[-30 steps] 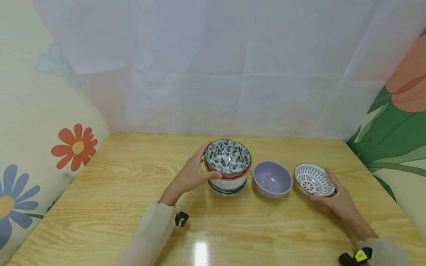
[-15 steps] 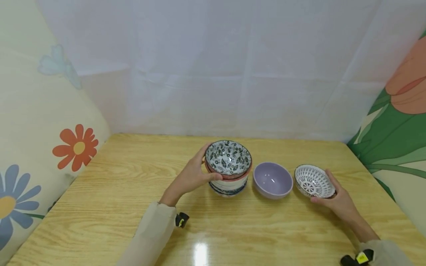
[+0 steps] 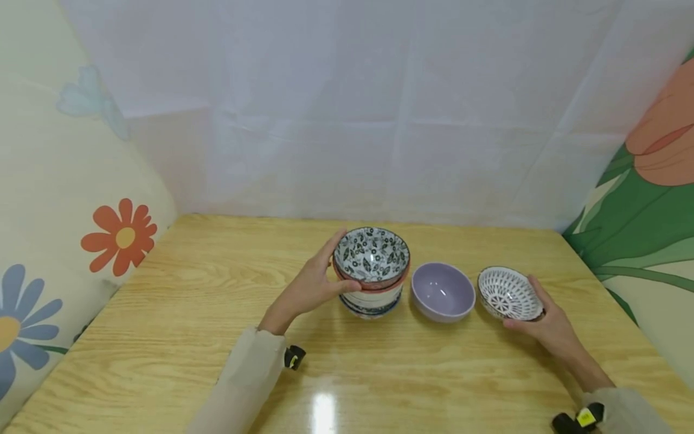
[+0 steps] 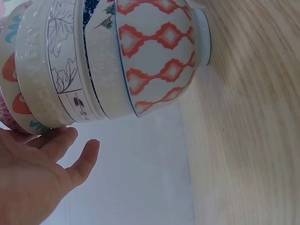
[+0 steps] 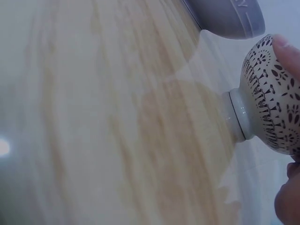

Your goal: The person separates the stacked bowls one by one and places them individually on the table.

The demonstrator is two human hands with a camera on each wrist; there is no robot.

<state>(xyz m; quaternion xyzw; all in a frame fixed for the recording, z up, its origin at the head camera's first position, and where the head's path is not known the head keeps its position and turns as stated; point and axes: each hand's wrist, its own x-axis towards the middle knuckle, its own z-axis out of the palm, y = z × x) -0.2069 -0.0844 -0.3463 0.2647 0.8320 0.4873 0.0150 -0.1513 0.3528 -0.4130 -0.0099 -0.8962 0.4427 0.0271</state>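
Observation:
On the left, a tall stack of bowls (image 3: 378,299) stands on the table, topped by a black-and-white leaf-patterned bowl (image 3: 372,256). My left hand (image 3: 311,281) holds the stack's upper part from the left, thumb in front and fingers around the far side. In the left wrist view, the lowest bowl (image 4: 157,56) is white with orange-red diamonds, and the left hand (image 4: 40,171) is at the upper bowls. Farther right, my right hand (image 3: 553,325) grips a small white bowl with dark markings (image 3: 509,293) by its right side. Its foot (image 5: 239,115) is close to the tabletop.
Between the hands, a plain purple bowl (image 3: 443,292) sits upright on the wooden table (image 3: 412,380). A white cloth (image 3: 347,120) hangs behind the table's back edge. Flower-printed panels (image 3: 127,238) flank both sides.

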